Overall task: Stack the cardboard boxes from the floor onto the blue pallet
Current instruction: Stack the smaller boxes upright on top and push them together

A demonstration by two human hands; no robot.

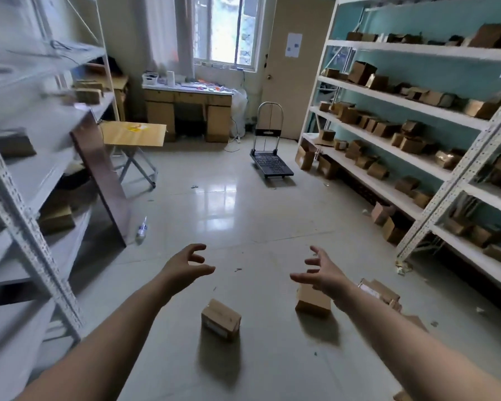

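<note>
Head view looks down a storeroom aisle, and both arms are out in front. Left hand (190, 263) is spread, fingers loosely hooked, gripping nothing; right hand (318, 270) likewise, fingers splayed and empty. Below them on the floor (243, 221) sits a small cardboard box (221, 319), sealed, lying well apart from everything else. A second box (313, 301) stands just under the right wrist, and a third, flatter box (379, 290) lies beyond the right forearm.

No blue pallet shows up here; the nearest candidate is the dark platform trolley (272, 164) far up the aisle, near the door, and I cannot tell its colour for sure.

Best play, I'd say: drop low, take the nearest box with one palm on each short side, and lift it level so the tape seam stays up.

Watch the surroundings. A plastic bottle (141, 230) lies by the leaning brown board (99, 169) on the left, a folding surface (133, 133) juts out beyond it, and more boxes crowd the foot of the right shelving (388, 157). The middle lane looks open enough to carry through.
</note>
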